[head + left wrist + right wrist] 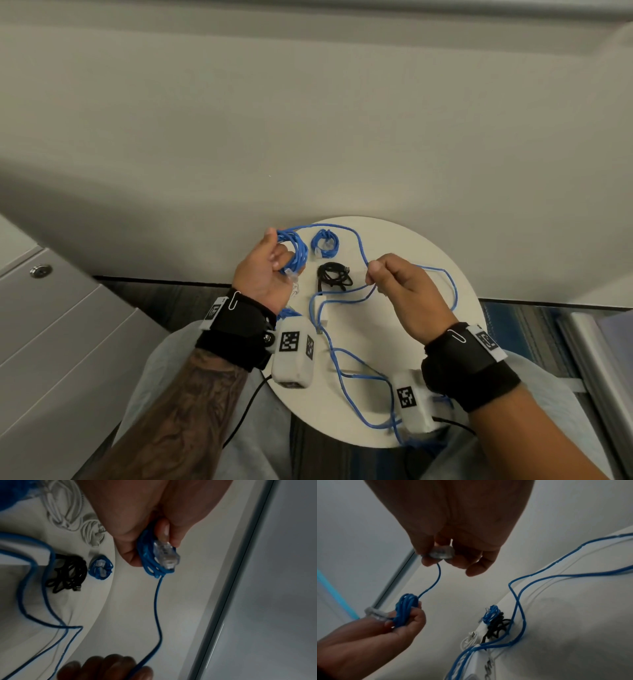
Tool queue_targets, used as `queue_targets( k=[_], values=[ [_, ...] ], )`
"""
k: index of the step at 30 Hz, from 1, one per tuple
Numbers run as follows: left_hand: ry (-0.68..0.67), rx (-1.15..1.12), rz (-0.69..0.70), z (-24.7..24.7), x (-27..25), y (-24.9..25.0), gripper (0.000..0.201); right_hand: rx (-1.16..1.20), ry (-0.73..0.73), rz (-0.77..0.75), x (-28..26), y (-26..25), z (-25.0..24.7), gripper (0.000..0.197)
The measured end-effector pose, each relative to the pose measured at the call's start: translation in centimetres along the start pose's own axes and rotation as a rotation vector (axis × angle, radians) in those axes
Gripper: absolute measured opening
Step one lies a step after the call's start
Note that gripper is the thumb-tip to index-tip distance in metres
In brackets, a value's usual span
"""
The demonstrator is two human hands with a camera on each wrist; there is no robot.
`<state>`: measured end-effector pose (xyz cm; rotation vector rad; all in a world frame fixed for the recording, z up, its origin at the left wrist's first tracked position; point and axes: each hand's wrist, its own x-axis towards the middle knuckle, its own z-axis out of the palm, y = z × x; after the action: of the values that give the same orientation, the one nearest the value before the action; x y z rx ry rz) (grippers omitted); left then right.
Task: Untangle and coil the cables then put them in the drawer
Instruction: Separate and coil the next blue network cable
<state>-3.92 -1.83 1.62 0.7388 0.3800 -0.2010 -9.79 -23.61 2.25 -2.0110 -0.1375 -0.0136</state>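
Note:
My left hand (277,255) grips a blue cable coil (296,251) above the round white table's (424,253) far left edge. The coil (150,566) carries a clear plug (167,555) under my fingers. One strand (436,580) runs from this coil (405,609) to my right hand (443,562), which pinches it; a clear plug (441,553) shows at those fingertips. My right hand (371,274) hovers over the table's middle. A smaller blue coil (325,243), a black cable bundle (334,275) and a loose blue cable (349,373) lie on the table.
A white cable bundle (68,513) lies by my left wrist. A grey drawer cabinet (68,325) with a round lock (40,270) stands at the left, its fronts closed. A beige wall (308,137) is right behind the table. My lap is below the table's near edge.

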Motion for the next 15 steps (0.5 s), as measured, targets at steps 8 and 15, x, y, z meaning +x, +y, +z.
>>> queue_targets(
  k=[8,15],
  values=[
    [-0.146,0.047,-0.117,1.4,-1.1,-3.1,0.036,0.095,0.148,0.049,0.4,0.2,1.3,0.023],
    [-0.239,0.037,-0.171,1.5,-1.2,-5.6,0.027,0.595,0.225,0.278,0.7,0.0,1.7,0.018]
  ],
)
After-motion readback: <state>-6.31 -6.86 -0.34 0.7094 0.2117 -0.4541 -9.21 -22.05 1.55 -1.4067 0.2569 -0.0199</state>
